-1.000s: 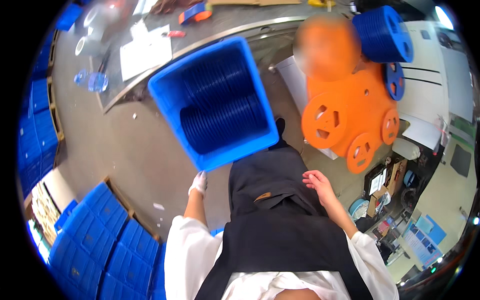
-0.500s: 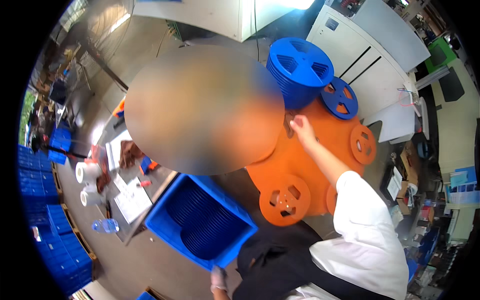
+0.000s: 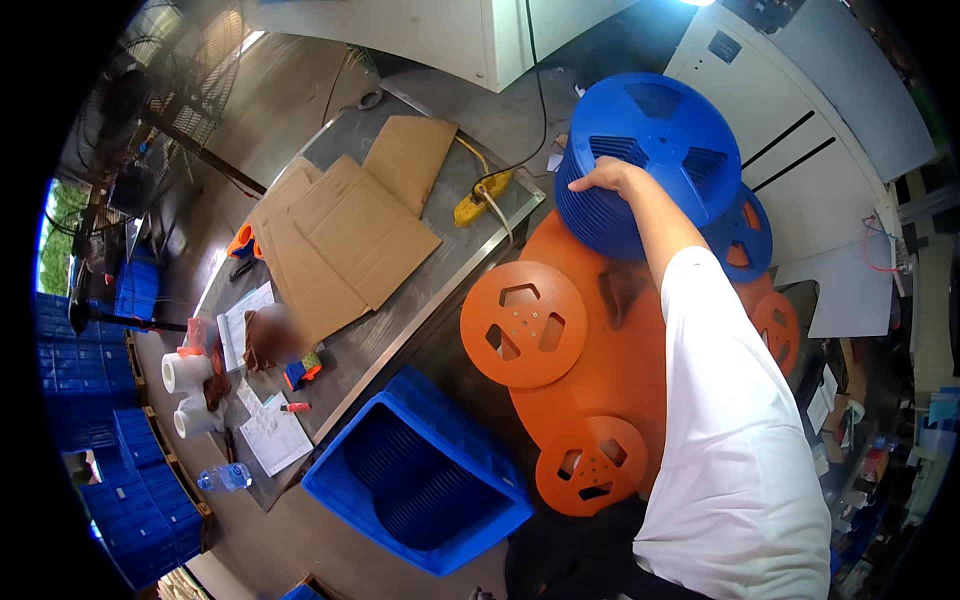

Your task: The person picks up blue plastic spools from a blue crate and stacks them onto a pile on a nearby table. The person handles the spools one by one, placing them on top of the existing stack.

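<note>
Toward the upper right of the frame, a stack of blue reels (image 3: pixel 680 128) is being carried by an orange platform (image 3: pixel 550 405), its reels probably being kept aligned so that the tall column stays steady. Just beside it, a single blue reel (image 3: pixel 762 245) is being partly hidden by the stack. Orange discs (image 3: pixel 525 322) are being spaced around the platform, perhaps to give separate resting places. Toward the lower middle, more dark blue reels (image 3: pixel 430 490) are being held on edge in two rows inside a blue crate (image 3: pixel 480 548), likely for close packing. The right hand (image 3: pixel 610 178) is being held at the upper left rim of the stack, next to a cutout, presumably because an edge is being offered there; the stack is lying directly under and to the right of the fingers, apparently touched by them. Whether they are being closed on the rim or merely rested cannot be told. At the lower edge, only a possible sliver of the left hand (image 3: pixel 481 594) is being shown, its state unreadable.
</note>
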{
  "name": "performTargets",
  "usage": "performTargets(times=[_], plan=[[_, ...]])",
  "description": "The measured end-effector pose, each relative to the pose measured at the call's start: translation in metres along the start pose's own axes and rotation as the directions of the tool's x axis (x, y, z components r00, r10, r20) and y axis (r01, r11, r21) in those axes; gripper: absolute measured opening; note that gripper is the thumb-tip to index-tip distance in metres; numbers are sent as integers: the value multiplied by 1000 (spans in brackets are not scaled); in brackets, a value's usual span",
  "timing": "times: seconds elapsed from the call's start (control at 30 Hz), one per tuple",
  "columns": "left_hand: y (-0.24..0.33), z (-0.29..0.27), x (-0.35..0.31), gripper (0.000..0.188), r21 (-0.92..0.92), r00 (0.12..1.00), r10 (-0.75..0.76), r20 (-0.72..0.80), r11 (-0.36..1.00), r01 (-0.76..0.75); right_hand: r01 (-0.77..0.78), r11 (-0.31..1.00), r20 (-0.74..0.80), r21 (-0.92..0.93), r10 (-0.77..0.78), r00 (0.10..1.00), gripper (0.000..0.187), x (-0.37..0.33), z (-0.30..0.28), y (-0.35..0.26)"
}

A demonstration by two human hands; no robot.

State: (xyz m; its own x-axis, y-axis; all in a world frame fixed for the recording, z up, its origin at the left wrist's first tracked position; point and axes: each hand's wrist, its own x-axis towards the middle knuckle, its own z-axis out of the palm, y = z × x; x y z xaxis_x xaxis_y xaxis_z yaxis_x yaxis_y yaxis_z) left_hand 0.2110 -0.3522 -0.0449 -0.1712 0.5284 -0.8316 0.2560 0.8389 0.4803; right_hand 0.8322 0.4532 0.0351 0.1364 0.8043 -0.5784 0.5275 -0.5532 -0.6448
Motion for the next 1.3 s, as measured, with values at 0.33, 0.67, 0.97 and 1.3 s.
performTargets(times=[0.33, 0.67, 0.97, 1.3], plan=[[9, -20, -1, 36, 383, 970, 201, 134, 893, -237, -145, 939, -79, -312, 126, 989, 72, -29, 29, 25], [-48, -68, 26, 34, 229, 955, 195, 222, 942, -245, -33, 717, -34, -696, 13, 999, 56, -180, 88, 77], [10, -135, 34, 25, -298, 942, 304, 141, 921, -252, 291, 791, 277, -538, -160, 947, 60, -448, 212, 16], [250, -205, -129, 46, 541, 289, 942, 170, 156, -827, 604, 746, 889, -280, -35, 456, 49, -670, 421, -31]])
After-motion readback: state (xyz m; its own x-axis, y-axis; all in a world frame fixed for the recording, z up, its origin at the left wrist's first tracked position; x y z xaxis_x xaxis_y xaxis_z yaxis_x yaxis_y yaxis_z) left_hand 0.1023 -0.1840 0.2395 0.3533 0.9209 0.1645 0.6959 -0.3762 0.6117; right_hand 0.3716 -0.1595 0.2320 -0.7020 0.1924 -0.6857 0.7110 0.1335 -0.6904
